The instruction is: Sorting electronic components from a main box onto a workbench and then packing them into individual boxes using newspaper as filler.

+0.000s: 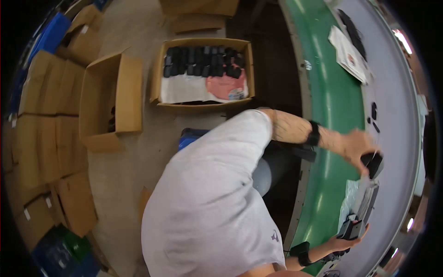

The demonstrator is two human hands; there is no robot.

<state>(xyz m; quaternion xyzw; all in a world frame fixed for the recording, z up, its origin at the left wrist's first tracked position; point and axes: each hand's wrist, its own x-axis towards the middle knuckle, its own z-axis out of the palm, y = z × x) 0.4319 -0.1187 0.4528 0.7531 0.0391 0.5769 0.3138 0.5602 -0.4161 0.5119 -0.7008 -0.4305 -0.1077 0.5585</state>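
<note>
"What's on the left?"

"A stack of closed cardboard cartons [39, 147], then a single carton [130, 92] with its inside showing. Right of that, a wide carton [155, 74] holds rows of black pieces [198, 60]."

"And farther right?"

"The wearer's white shirt fills the lower middle. Both arms reach right, over a bench [330, 106], green nearest the body and pale lilac beyond. The right hand [338, 243] is low in the view, the left hand [354, 145] well above it."

"What does the right one have?"

"A small, boxy black case [351, 229]. The grip is clamped on it, palm beneath and fingers wrapped around the far side. Its long sides run mostly up and down the view, leaning a little."

"Where is that from the left hand?"

"Below it, well apart, with a clear plastic bag [349, 198] in between. So the right hand is the nearer one."

"And the left grip?"

"Blurred. Its fingers bend down over a dark, block-like item [373, 163] at the right; I cannot tell whether they clamp it or only pass over it. Just above that, a few small black parts [374, 111] lie on the lilac strip."
</note>
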